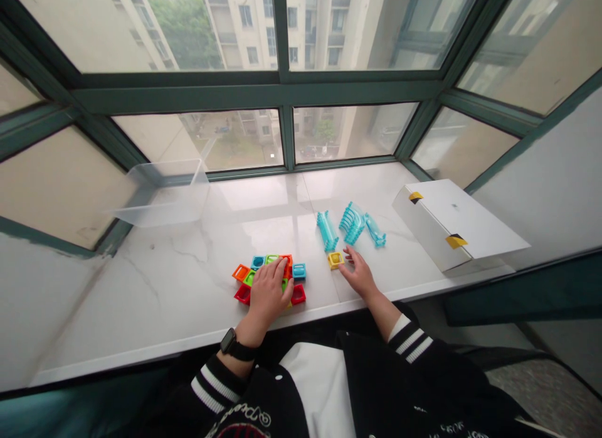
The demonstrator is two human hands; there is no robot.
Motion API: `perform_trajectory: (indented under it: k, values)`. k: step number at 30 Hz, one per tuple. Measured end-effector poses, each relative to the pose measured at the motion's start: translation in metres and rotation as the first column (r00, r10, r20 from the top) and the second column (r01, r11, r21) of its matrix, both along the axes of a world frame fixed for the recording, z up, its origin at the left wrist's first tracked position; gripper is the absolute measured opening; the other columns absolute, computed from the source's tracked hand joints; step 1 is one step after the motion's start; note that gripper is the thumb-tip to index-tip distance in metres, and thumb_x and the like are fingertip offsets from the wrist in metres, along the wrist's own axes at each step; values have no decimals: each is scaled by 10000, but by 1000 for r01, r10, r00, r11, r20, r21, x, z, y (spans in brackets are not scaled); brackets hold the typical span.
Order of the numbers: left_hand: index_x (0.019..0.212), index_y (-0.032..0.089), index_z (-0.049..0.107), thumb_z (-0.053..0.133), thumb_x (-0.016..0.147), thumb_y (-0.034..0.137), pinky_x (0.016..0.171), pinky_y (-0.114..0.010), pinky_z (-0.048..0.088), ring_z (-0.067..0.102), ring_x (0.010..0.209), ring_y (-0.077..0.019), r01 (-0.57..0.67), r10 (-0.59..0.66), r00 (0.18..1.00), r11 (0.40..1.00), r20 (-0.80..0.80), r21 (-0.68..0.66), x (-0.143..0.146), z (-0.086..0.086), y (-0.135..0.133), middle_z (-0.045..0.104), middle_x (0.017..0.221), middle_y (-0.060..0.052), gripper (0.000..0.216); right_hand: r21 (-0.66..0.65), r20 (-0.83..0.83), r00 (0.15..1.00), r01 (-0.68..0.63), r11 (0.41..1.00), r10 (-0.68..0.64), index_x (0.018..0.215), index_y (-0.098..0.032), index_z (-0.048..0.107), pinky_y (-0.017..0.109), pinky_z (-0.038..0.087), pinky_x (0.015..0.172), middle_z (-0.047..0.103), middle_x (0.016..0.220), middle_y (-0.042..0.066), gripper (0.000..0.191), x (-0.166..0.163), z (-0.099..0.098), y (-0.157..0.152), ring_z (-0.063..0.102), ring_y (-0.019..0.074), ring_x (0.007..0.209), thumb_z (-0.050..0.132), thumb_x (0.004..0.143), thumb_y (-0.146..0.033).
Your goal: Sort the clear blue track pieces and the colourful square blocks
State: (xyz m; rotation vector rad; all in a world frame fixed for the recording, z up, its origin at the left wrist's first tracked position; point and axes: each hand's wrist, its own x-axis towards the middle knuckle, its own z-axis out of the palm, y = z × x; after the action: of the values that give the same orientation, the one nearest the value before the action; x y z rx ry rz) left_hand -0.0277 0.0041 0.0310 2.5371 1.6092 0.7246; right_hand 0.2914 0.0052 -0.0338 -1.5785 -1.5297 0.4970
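Observation:
A cluster of coloured square plastic blocks (297, 272), red, orange, green and blue, lies on the white marble sill (179, 281). My left hand (267, 292) rests flat on top of this cluster, fingers stretched out over the blocks. My right hand (358, 273) lies on the sill to the right, fingers spread, its fingertips touching a single yellow square block (335, 260). Just beyond the yellow block lie three turquoise ribbed track pieces (352, 223).
A clear plastic tub (164, 193) stands at the back left by the window. A white cardboard box (451, 228) with yellow-and-black tape lies at the right. Window frames wall in the sill behind; its front edge runs right before my body.

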Motion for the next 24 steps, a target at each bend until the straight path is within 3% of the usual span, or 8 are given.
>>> perform_trajectory:
  k: [4,9,13,18,24]
  values:
    - [1537,210,495,600,979,402,1173,-577,414,606,1336,-376,7,-4,998,999,62,-42,-1,-1,1,633,1477,-165,600,125,-72,997,48,991,-39,1354,-207,638,475,604,945,719,1151,126,444,-11,38,-7,691,280,1038,601,954,-398]
    - [1570,209,417,544,1022,433,1175,-542,458,562,1409,-333,65,-30,970,988,241,-139,-19,15,3,581,1533,-154,606,131,-110,979,-156,979,171,1247,-247,675,426,616,893,735,1030,73,291,-41,67,-9,711,233,924,596,985,-348]
    - [1488,235,484,485,1041,351,1198,-518,445,562,1400,-287,42,6,936,991,352,-130,-40,22,2,594,1497,-126,462,128,-75,919,-375,918,386,1240,-252,678,410,612,877,728,1043,66,260,-64,68,-7,701,207,888,608,994,-299]
    - [1456,236,490,511,1043,358,1211,-545,424,531,1421,-301,-20,63,918,993,393,-113,-42,6,-12,579,1491,-138,432,86,-61,834,-543,835,549,1345,-262,642,395,614,878,683,1247,94,384,-93,64,-3,681,222,1031,653,961,-259]
    - [1554,231,354,673,978,438,1239,-599,382,415,1512,-349,-84,97,891,995,443,-50,-26,-19,-29,436,1594,-187,690,-41,-148,861,-497,867,487,1460,-278,585,407,615,914,637,1360,114,514,-128,58,8,677,242,1100,682,955,-270]
